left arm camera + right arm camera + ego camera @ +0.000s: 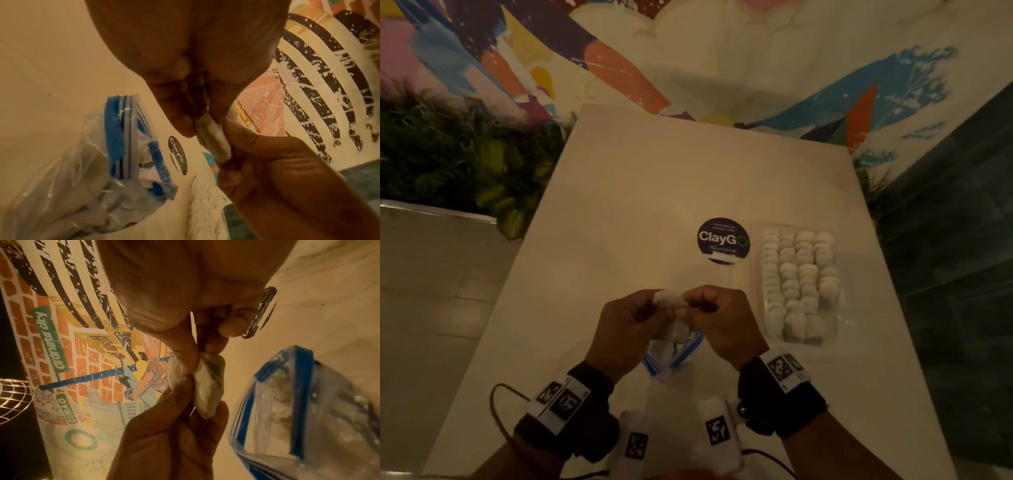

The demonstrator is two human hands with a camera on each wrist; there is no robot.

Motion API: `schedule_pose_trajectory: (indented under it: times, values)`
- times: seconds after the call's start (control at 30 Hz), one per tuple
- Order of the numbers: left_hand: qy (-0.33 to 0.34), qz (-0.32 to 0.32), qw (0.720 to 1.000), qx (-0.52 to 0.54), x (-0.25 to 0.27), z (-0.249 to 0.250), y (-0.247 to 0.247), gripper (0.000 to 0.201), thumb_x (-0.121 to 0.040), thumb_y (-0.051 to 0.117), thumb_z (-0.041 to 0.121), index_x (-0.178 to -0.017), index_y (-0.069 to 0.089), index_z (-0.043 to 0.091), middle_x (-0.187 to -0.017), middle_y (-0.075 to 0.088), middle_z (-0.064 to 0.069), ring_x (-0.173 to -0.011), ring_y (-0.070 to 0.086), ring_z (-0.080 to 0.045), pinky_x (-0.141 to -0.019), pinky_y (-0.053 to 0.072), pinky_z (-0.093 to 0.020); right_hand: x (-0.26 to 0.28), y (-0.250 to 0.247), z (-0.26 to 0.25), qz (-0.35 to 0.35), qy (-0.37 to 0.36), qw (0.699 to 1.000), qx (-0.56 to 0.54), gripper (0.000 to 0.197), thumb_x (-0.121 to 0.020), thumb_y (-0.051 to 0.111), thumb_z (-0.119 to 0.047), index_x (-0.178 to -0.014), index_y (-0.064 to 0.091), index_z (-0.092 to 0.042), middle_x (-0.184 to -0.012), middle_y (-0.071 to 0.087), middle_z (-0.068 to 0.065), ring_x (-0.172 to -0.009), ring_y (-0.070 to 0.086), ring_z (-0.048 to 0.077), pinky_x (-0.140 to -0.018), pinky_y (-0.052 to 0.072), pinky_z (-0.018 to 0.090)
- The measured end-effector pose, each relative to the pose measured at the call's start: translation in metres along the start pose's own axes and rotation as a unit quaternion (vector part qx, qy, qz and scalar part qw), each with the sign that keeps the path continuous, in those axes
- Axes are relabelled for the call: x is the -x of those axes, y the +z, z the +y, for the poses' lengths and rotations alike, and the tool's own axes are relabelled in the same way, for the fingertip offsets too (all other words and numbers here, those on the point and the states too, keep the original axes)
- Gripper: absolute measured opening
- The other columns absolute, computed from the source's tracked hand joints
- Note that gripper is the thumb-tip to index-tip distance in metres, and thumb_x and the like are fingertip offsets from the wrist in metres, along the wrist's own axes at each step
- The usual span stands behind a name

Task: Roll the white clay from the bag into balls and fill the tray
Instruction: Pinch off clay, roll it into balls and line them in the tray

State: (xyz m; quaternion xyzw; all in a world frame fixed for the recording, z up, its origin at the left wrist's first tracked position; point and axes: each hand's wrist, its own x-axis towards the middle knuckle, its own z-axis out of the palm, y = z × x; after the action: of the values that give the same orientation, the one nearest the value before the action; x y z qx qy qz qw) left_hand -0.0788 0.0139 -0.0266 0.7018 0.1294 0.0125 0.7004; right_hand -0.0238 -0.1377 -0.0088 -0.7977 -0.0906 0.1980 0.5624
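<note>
White clay lump (669,298), long axis left-right, pinched between left hand (627,323), right hand (722,317)

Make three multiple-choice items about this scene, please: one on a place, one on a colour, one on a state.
1. Where is the tray from the round sticker?
A. to its right
B. to its left
C. under it

2. What colour is the zip band of the bag?
A. red
B. blue
C. green

3. What holds the clay piece?
A. left hand alone
B. both hands, with the right hand
C. nothing

Key: 1 A, the head view shows the tray to the right; 2 B, wrist views show blue; 3 B, both hands pinch it.
</note>
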Motion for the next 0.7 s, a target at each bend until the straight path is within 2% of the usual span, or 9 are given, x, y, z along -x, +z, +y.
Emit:
schedule_pose_trajectory:
  times: [0.07,0.17,0.27,0.33,0.4,0.43,0.47,0.6,0.7]
  values:
    - [0.020,0.001,0.997,-0.069,0.000,-0.002,0.000,0.026,-0.081,0.068,0.003,-0.095,0.067,0.025,-0.079,0.074,0.001,-0.074,0.070,-0.009,-0.068,0.057,-0.023,0.002,-0.007,0.004,-0.007,0.009,1.000,0.011,0.031,-0.078,0.073,-0.004,-0.074,0.064,-0.033,-0.072,0.064,-0.009,-0.062,0.061,-0.001,-0.064,0.053,0.018]
    - [0.047,0.023,0.980,-0.190,0.003,-0.006,-0.001,0.026,-0.078,0.073,0.015,-0.090,0.063,0.036,-0.080,0.068,0.013,-0.074,0.064,0.003,-0.066,0.050,-0.008,0.004,-0.034,0.012,0.024,0.030,0.999,0.011,0.029,-0.076,0.072,0.005,-0.072,0.066,-0.024,-0.069,0.064,-0.004,-0.056,0.058,0.000,-0.060,0.054,0.020]
    - [0.062,0.069,0.949,-0.302,0.004,-0.013,-0.006,0.013,-0.082,0.070,0.017,-0.093,0.068,0.023,-0.086,0.065,0.008,-0.072,0.056,-0.001,-0.065,0.038,-0.007,0.003,-0.093,0.024,0.103,0.064,0.991,0.053,0.017,-0.077,0.069,0.010,-0.090,0.069,-0.001,-0.074,0.066,0.003,-0.056,0.058,-0.001,-0.057,0.048,0.009]
    - [0.058,0.069,0.936,-0.340,0.002,-0.018,-0.011,0.009,-0.082,0.070,0.017,-0.090,0.068,0.022,-0.092,0.062,0.006,-0.077,0.054,-0.007,-0.068,0.038,-0.013,0.002,-0.145,0.039,0.172,0.087,0.974,0.117,0.022,-0.077,0.070,0.006,-0.099,0.070,0.001,-0.086,0.068,0.009,-0.071,0.061,0.009,-0.063,0.047,0.006]
    - [0.045,0.050,0.935,-0.349,0.001,-0.022,-0.012,0.010,-0.081,0.071,0.017,-0.087,0.067,0.023,-0.096,0.060,0.006,-0.083,0.055,-0.012,-0.075,0.041,-0.022,0.004,-0.189,0.058,0.217,0.123,0.954,0.165,0.024,-0.078,0.072,-0.001,-0.102,0.070,-0.002,-0.097,0.070,0.013,-0.087,0.064,0.023,-0.078,0.053,0.021]
    - [0.036,0.039,0.935,-0.350,0.001,-0.024,-0.012,0.011,-0.080,0.071,0.017,-0.086,0.066,0.024,-0.097,0.060,0.006,-0.086,0.056,-0.015,-0.078,0.042,-0.026,0.005,-0.204,0.070,0.226,0.141,0.945,0.191,0.025,-0.079,0.073,-0.005,-0.103,0.070,-0.005,-0.101,0.070,0.014,-0.092,0.064,0.027,-0.083,0.053,0.030]
    - [0.025,0.027,0.936,-0.351,0.002,-0.026,-0.011,0.011,-0.081,0.071,0.016,-0.086,0.066,0.024,-0.099,0.059,0.005,-0.088,0.057,-0.016,-0.079,0.042,-0.028,0.005,-0.214,0.079,0.226,0.157,0.935,0.222,0.025,-0.080,0.073,-0.008,-0.105,0.070,-0.007,-0.104,0.070,0.014,-0.095,0.064,0.028,-0.085,0.051,0.033]
    - [0.011,-0.002,0.928,-0.372,0.002,-0.030,-0.008,0.010,-0.081,0.070,0.016,-0.087,0.066,0.022,-0.102,0.060,0.002,-0.090,0.058,-0.017,-0.079,0.042,-0.029,0.006,-0.219,0.100,0.200,0.192,0.907,0.317,0.024,-0.083,0.070,-0.023,-0.106,0.070,-0.014,-0.112,0.068,0.010,-0.103,0.062,0.030,-0.091,0.049,0.038]
    - [0.012,0.003,0.925,-0.379,0.001,-0.030,-0.007,0.010,-0.081,0.070,0.015,-0.087,0.067,0.022,-0.100,0.060,0.003,-0.088,0.057,-0.015,-0.077,0.041,-0.027,0.003,-0.214,0.105,0.217,0.180,0.902,0.326,0.021,-0.080,0.073,-0.020,-0.099,0.072,-0.010,-0.122,0.062,0.013,-0.113,0.056,0.031,-0.094,0.041,0.033]
